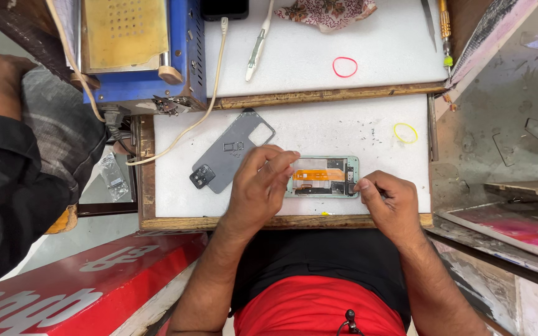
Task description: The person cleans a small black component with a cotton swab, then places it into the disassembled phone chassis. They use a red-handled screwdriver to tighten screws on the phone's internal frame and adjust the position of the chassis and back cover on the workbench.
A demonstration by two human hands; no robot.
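Opened phone [322,177], back off, lies flat on white desk [368,134] near its front edge, mint-green frame, orange flex strip across the middle. Left hand [258,186] rests over phone's left end, fingers curled, tips on the frame; grip narrow, pinching at the edge, can't tell if anything small is between the tips. Right hand [388,202] at phone's right end, thumb & forefinger pressed together at the frame corner; whether they hold a tiny part or tool can't be told.

Grey back cover [231,154] w/ camera block lies just left of the phone, tilted, partly under the left hand. Yellow rubber band [405,132] sits up-right, well apart. Red rubber band [344,66] on the upper desk level. White cable [210,102] runs from blue machine [157,50] down past the cover. Another person's dark sleeve [1,180] at far left.
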